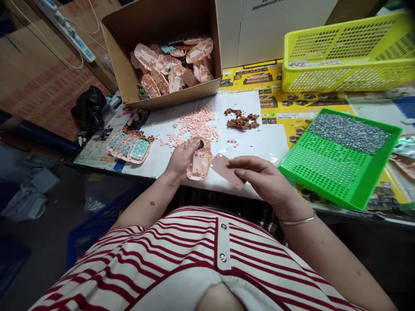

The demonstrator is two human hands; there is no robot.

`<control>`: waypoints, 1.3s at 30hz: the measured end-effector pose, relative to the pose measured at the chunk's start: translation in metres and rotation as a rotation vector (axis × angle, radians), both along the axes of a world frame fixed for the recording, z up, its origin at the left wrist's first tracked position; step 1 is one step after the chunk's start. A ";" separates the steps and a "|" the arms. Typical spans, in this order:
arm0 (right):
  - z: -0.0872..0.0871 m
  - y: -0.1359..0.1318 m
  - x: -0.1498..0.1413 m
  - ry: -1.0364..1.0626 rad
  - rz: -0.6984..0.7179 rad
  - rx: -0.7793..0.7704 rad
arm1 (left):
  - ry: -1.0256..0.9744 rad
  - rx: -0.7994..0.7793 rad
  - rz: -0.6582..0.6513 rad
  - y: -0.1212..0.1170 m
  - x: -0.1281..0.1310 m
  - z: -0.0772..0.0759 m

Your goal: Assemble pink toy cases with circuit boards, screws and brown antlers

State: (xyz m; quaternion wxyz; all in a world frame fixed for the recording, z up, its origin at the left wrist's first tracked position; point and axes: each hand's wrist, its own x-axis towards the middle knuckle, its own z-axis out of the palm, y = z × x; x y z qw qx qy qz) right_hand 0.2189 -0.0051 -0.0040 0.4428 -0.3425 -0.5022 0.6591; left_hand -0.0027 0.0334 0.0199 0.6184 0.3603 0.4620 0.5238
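Observation:
My left hand (pixel 182 160) grips a pink plastic shell (pixel 198 167) by its left side, thumb near a round black part (pixel 200 144) at its top. Between the fingers and thumb of my right hand (pixel 259 175) is a flat brownish-pink circuit board (pixel 224 170), just right of the shell. A thin wire seems to run from the shell to the board. Beyond my hands lies a heap of small pink pieces (pixel 197 123) on white sheeting. Small brown pieces (pixel 242 122) lie to its right. Several shells with green boards (pixel 138 149) overlap at the left.
A cardboard box (pixel 175 96) full of pink shells stands at the back. On the right, a green tray (pixel 333 168) holds many small metal screws (pixel 350 131). Behind it is a yellow basket (pixel 346 77). A black plastic bag (pixel 89 106) sits at the far left.

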 end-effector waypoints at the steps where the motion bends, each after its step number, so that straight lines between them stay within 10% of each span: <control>1: 0.007 0.000 0.002 0.016 0.014 0.011 | 0.010 -0.014 -0.023 -0.001 0.000 -0.003; 5: 0.030 0.000 0.002 0.021 0.144 0.166 | 0.025 -0.053 -0.157 -0.010 0.007 -0.010; 11: 0.037 0.011 -0.013 -0.309 -0.330 0.557 | -0.109 -0.175 -0.342 -0.017 0.008 -0.015; 30: 0.007 0.023 -0.027 -0.243 -0.503 0.307 | 0.071 -0.089 -0.354 -0.024 0.006 -0.017; 39: 0.009 0.018 -0.002 -0.236 -0.224 0.338 | 0.047 -0.084 -0.347 -0.021 0.002 -0.023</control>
